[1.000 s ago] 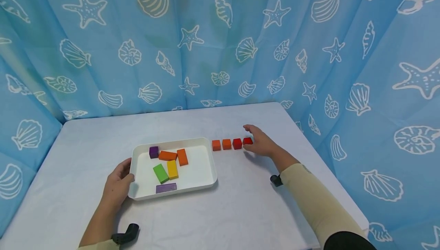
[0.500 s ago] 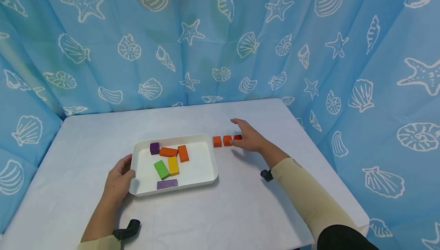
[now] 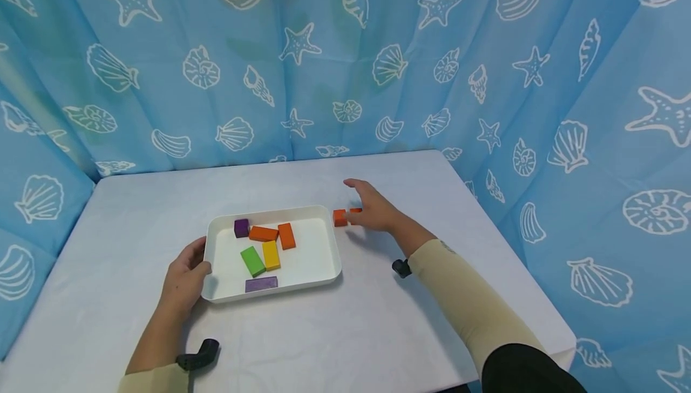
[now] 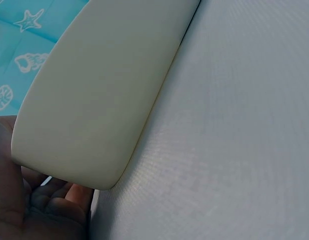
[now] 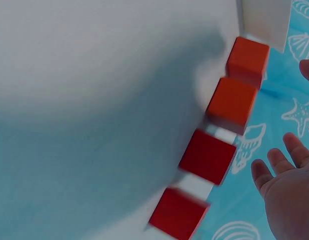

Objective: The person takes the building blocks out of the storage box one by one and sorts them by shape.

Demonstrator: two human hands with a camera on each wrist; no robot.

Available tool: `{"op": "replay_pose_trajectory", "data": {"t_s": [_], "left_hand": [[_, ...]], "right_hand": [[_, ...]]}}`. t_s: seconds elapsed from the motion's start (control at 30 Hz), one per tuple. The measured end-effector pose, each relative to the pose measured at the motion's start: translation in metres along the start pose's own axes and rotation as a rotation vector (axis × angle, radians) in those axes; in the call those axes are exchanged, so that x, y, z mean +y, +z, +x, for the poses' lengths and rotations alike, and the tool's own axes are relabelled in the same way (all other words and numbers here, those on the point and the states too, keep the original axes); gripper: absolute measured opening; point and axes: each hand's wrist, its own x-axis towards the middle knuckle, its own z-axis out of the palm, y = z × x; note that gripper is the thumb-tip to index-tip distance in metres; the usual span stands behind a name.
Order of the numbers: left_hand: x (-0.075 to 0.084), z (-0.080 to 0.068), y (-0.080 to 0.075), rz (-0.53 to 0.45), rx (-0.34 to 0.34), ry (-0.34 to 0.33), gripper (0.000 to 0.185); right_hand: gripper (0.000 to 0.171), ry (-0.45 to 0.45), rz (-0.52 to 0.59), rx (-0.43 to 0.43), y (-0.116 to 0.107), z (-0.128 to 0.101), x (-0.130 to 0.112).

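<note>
On the left, the left hand curls its fingers round the near left corner of the shallow white plastic tray, thumb on the rim, pinning it to the pale grey tabletop; the left wrist view shows the tray's underside and those fingers tucked beneath the corner. Inside the tray lie a small purple cube, two orange wooden bricks meeting at an angle, a green brick and a yellow brick side by side, and a flat purple brick near the front wall. Moving right, just past the tray's far right corner, a row of small cubes runs away to the right, its long axis roughly parallel to the tray's back edge: orange cube nearest the tray, second orange cube, then two red cubes, the last one blurred. Over that row hovers the right hand, fingers spread and relaxed, holding nothing; from the head view it covers all but the leftmost cube. The row lies directly under and just left of this palm, so the right hand is by far the nearer one. Behind hangs a blue seashell-print curtain.
</note>
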Motion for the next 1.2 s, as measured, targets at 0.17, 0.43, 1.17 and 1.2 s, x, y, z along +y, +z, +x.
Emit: {"op": "replay_pose_trajectory", "data": {"t_s": [0.17, 0.43, 1.17, 1.2], "left_hand": [[-0.001, 0.002, -0.001, 0.005, 0.013, 0.007, 0.069], [0.0, 0.002, 0.005, -0.015, 0.002, 0.022, 0.07], [-0.001, 0.0, 0.001, -0.01, 0.018, 0.013, 0.071], [-0.001, 0.0, 0.001, -0.011, 0.017, 0.012, 0.071]], "right_hand": [[0.083, -0.03, 0.021, -0.014, 0.007, 0.009, -0.016], [0.086, -0.006, 0.021, -0.024, 0.017, 0.018, -0.039], [0.084, -0.13, -0.036, -0.093, 0.046, 0.038, -0.111], [0.084, -0.139, -0.036, -0.095, 0.047, 0.039, -0.114]]}}
